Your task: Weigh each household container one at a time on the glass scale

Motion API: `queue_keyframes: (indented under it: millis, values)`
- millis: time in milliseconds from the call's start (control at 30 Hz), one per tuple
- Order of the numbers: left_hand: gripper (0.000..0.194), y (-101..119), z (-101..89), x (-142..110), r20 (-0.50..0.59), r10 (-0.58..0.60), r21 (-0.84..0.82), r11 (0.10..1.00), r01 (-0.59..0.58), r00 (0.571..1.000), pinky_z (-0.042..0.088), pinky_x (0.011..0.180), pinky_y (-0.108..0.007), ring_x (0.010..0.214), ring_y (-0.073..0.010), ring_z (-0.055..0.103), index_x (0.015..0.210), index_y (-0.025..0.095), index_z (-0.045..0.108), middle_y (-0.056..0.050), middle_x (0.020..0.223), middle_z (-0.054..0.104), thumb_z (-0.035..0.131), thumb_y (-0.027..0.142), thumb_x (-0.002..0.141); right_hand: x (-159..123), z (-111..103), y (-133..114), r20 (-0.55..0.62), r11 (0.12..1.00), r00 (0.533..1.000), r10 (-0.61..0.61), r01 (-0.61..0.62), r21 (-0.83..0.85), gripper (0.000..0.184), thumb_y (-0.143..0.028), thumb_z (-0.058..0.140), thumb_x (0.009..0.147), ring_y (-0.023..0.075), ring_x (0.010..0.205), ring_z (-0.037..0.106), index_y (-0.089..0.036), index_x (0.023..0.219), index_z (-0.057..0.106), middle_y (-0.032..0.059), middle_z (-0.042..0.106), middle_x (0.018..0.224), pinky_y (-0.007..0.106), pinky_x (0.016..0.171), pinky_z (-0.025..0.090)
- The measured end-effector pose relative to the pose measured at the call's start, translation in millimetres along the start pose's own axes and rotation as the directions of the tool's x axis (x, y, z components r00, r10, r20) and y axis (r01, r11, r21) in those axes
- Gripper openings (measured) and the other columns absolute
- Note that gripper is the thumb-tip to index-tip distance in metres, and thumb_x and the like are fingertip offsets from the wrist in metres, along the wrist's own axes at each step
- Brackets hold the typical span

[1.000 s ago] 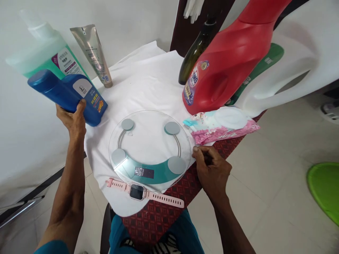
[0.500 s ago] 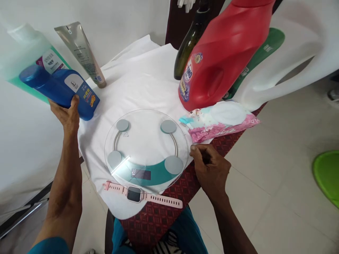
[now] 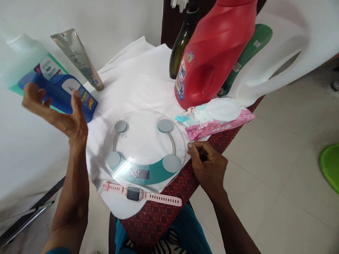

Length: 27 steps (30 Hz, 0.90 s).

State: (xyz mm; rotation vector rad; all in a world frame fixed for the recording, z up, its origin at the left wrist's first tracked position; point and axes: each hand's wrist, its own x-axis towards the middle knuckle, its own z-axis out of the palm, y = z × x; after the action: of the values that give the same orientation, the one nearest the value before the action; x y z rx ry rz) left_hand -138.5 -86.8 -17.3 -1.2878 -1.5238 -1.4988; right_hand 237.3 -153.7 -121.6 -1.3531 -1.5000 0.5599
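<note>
My left hand point(image 3: 59, 114) is raised with its fingers spread and holds nothing. It is in front of a blue bottle point(image 3: 83, 97), which stands at the left of the white cloth and is partly covered by the hand. Thumb and forefinger together, my right hand point(image 3: 209, 164) is closed right beside the rim of a round glass scale point(image 3: 140, 141); nothing shows in it. Lit digits appear on the scale's display. A pink-strapped smartwatch point(image 3: 134, 194) lies along the near edge of the scale. Close to my right hand lies a pink wet-wipe pack point(image 3: 217, 118).
Behind the blue bottle are a green liquid jug point(image 3: 29, 58) and a standing tube point(image 3: 81, 58). A dark glass bottle point(image 3: 182, 46), red detergent jug point(image 3: 212, 60), green bottle point(image 3: 249, 53) and white jug point(image 3: 265, 79) crowd the back right. A green round object point(image 3: 331, 165) is at far right.
My left hand has let go of the blue bottle and opened, moving back toward me. The bottle stays in place. The scale's display now shows different digits. My right hand stays by the scale.
</note>
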Motion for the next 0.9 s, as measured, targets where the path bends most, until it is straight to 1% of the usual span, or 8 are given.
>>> queue_keyframes:
  millis: [100, 167, 267, 467, 600, 667, 767, 900]
  values:
    - [0.056, 38, 22.6, 2, 0.314, 0.050, -0.223, 0.975, 0.022, 0.948, 0.054, 0.104, -0.047, 0.125, -0.0294, 0.065, 0.132, 0.022, 0.060, -0.013, 0.134, 0.065, 0.078, 0.052, 0.088, -1, 0, 0, -0.001, 1.000, 1.000, 0.001, -0.001, 0.011, 0.025, -0.038, 0.071, 0.103, 0.0131, 0.057, 0.063, -0.022, 0.084, 0.070, -0.0024, 0.071, 0.070, 0.027, 0.060, 0.048]
    - [0.060, 57, 45.8, 0, 0.553, 0.034, -0.290, 0.945, 0.154, 0.833, 0.054, 0.108, -0.051, 0.130, -0.0314, 0.065, 0.133, 0.028, 0.061, -0.013, 0.139, 0.067, 0.082, 0.062, 0.089, -1, 0, 0, -0.003, 1.000, 1.000, 0.013, -0.013, 0.024, 0.026, -0.038, 0.071, 0.104, 0.0132, 0.058, 0.063, -0.022, 0.083, 0.069, -0.0021, 0.072, 0.071, 0.027, 0.061, 0.049]
    - [0.081, 72, 85.3, -8, 0.778, 0.012, -0.270, 0.909, 0.317, 0.629, 0.051, 0.116, -0.058, 0.143, -0.0385, 0.060, 0.141, 0.032, 0.058, -0.015, 0.153, 0.061, 0.084, 0.080, 0.081, -1, 0, 0, -0.002, 0.999, 1.000, 0.012, -0.012, 0.039, 0.026, -0.036, 0.070, 0.104, 0.0130, 0.058, 0.064, -0.022, 0.082, 0.069, -0.0021, 0.072, 0.071, 0.027, 0.062, 0.049]
    - [0.097, 88, 136.9, -22, 0.971, 0.013, -0.114, 0.904, 0.412, 0.240, 0.051, 0.118, -0.059, 0.149, -0.0427, 0.057, 0.152, 0.023, 0.055, -0.023, 0.158, 0.059, 0.082, 0.082, 0.080, 1, -1, 2, -0.014, 0.997, 0.998, -0.068, 0.068, 0.031, 0.025, -0.029, 0.068, 0.106, 0.0122, 0.059, 0.062, -0.022, 0.082, 0.066, -0.0021, 0.070, 0.072, 0.026, 0.060, 0.048]
    - [0.098, 103, 154.0, -30, 0.998, 0.015, -0.043, 0.901, 0.432, 0.067, 0.059, 0.109, -0.054, 0.136, -0.0406, 0.066, 0.149, 0.022, 0.059, -0.022, 0.153, 0.064, 0.088, 0.079, 0.074, 1, -2, 3, -0.029, 0.994, 0.994, -0.105, 0.107, 0.038, 0.022, -0.025, 0.069, 0.106, 0.0113, 0.059, 0.061, -0.022, 0.084, 0.066, -0.0027, 0.069, 0.072, 0.025, 0.059, 0.047]
    - [0.096, 109, 162.4, -37, 0.999, 0.019, -0.032, 0.900, 0.434, 0.035, 0.061, 0.105, -0.052, 0.130, -0.0389, 0.068, 0.146, 0.021, 0.061, -0.021, 0.149, 0.067, 0.091, 0.075, 0.071, 1, -2, 3, -0.031, 0.993, 0.993, -0.110, 0.111, 0.039, 0.022, -0.024, 0.069, 0.106, 0.0110, 0.059, 0.061, -0.022, 0.084, 0.066, -0.0031, 0.069, 0.073, 0.025, 0.059, 0.046]
    - [0.079, 115, 173.3, -50, 0.996, 0.077, -0.093, 0.882, 0.461, 0.053, 0.061, 0.098, -0.045, 0.119, -0.0330, 0.073, 0.132, 0.019, 0.070, -0.017, 0.130, 0.076, 0.093, 0.065, 0.072, 2, -2, 2, -0.033, 0.991, 0.992, -0.123, 0.124, 0.041, 0.021, -0.023, 0.068, 0.106, 0.0112, 0.059, 0.061, -0.022, 0.085, 0.066, -0.0033, 0.069, 0.073, 0.025, 0.060, 0.047]
    - [0.031, 119, 179.2, -57, 0.969, 0.173, -0.242, 0.799, 0.551, 0.175, 0.056, 0.078, -0.034, 0.081, -0.0203, 0.070, 0.088, 0.018, 0.074, -0.007, 0.084, 0.075, 0.088, 0.046, 0.083, 2, -2, 2, -0.028, 0.992, 0.992, -0.120, 0.122, 0.044, 0.022, -0.024, 0.068, 0.106, 0.0115, 0.060, 0.061, -0.022, 0.085, 0.066, -0.0032, 0.069, 0.073, 0.025, 0.060, 0.047]
